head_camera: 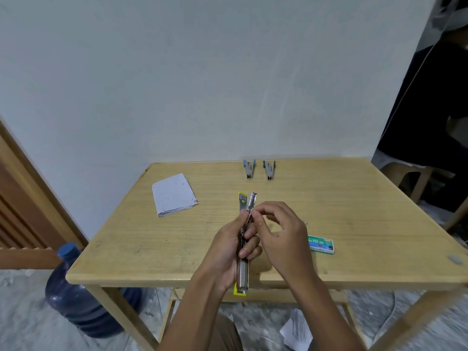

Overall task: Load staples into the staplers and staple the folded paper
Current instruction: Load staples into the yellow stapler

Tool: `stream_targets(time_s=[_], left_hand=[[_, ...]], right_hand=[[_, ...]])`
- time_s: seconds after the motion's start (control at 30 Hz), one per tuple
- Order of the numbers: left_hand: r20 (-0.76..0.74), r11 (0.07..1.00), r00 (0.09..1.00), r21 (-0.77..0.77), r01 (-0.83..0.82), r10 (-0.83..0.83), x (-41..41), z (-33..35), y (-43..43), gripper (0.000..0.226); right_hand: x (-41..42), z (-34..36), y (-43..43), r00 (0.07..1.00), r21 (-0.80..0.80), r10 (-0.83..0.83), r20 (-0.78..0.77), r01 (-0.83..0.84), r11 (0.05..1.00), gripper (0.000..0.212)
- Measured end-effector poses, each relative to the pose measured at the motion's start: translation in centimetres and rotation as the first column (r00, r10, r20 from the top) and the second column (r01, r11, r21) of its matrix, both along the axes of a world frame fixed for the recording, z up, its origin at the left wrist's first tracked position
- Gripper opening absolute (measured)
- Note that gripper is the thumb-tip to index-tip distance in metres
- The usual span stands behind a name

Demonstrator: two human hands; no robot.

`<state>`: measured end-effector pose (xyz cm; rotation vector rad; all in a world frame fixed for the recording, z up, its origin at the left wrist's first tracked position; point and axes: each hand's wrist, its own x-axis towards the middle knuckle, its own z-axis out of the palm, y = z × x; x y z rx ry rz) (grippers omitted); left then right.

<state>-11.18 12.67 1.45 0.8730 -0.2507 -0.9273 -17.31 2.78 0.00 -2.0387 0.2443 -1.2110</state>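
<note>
My left hand (228,252) grips the opened yellow stapler (243,272) above the desk (152,244); my right hand (281,231) pinches at its metal arm. Just right lies the staple box (321,244). Beyond-left sits the folded paper (174,194), farther two staplers (258,169).

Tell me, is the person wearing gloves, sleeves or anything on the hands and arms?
No. The left hand and right hand are both bare, with no gloves, rings, watch or bracelet to be seen. Both forearms are uncovered as far as the bottom edge of the picture, so no sleeve shows. Fingernails look short and unpainted.
</note>
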Motion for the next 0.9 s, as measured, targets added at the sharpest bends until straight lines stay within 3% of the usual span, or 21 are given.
stream_targets(time_s=[0.4,0.63,0.9], left_hand=[[0.036,0.999,0.999,0.037,0.032,-0.034,-0.27,0.11,0.1,0.047],[0.122,0.995,0.993,0.1,-0.001,-0.011,-0.2,-0.06,0.0,0.043],[0.204,0.992,0.979,0.123,-0.04,0.014,-0.21,0.13,0.14,0.038]], right_hand=[[-0.45,-0.21,-0.04,0.999,0.151,0.054,-0.003,-0.053,0.987,0.005],[-0.43,0.05,0.58,0.993,0.432,0.112,0.022,-0.111,0.895,0.013],[-0.9,0.05,-0.09,0.98,0.49,0.189,0.062,-0.195,0.85,0.014]])
